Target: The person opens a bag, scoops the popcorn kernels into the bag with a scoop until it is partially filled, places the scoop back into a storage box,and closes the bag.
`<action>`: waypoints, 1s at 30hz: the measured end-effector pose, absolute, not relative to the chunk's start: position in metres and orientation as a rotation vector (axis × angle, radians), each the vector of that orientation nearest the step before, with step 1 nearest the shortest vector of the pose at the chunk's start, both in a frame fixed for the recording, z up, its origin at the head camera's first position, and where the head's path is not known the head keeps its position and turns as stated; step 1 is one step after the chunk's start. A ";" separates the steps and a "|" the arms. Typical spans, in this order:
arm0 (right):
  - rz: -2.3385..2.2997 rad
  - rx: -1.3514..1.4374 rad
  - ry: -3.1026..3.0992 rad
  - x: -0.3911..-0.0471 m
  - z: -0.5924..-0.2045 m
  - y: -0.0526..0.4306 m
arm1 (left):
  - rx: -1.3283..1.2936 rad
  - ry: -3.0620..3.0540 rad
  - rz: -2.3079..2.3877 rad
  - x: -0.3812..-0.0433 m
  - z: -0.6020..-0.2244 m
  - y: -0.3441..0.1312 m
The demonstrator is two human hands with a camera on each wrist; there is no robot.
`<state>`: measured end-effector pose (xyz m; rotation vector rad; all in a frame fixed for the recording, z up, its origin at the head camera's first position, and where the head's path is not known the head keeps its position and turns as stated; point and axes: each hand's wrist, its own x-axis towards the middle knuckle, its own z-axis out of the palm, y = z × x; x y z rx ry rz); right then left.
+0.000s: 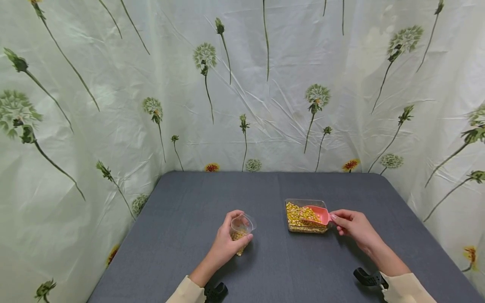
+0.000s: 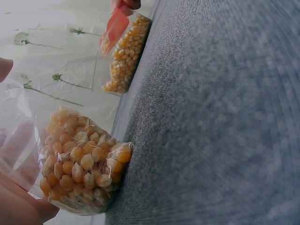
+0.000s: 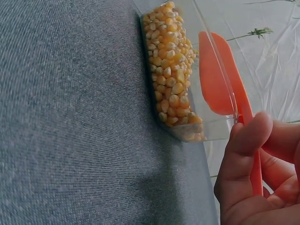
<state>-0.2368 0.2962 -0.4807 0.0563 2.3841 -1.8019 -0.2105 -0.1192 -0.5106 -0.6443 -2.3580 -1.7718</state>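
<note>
Around a clear plastic bag [image 2: 82, 164] curl the fingers of my left hand [image 1: 222, 243]. Corn kernels fill the bag's lower part, its mouth spreads open at the top, and its bottom meets the cloth in the left wrist view. My right hand [image 1: 358, 231] pinches the handle of a coral-pink scoop [image 3: 218, 77] between thumb and fingers. The scoop's bowl lies over a clear rectangular container [image 1: 307, 230] holding yellow corn kernels [image 1: 293, 213]. Some kernels show in the bowl in the head view. The scoop's neck is at the container's right rim.
A dark grey cloth [image 1: 182, 235] covers the table under both hands. Behind it and at the sides hangs a pale curtain [image 1: 265, 101] printed with dandelions. Black bands [image 1: 366, 277] sit on both wrists, by the cream sleeves [image 1: 407, 288].
</note>
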 end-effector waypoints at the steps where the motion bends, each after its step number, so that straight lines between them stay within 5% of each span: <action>1: -1.806 0.056 2.382 -0.236 -0.481 0.296 | -0.642 -2.358 -1.772 -0.210 -0.511 -0.119; 30: -1.826 0.053 2.444 -0.227 -0.451 0.280 | -0.658 -2.343 -1.784 -0.212 -0.512 -0.120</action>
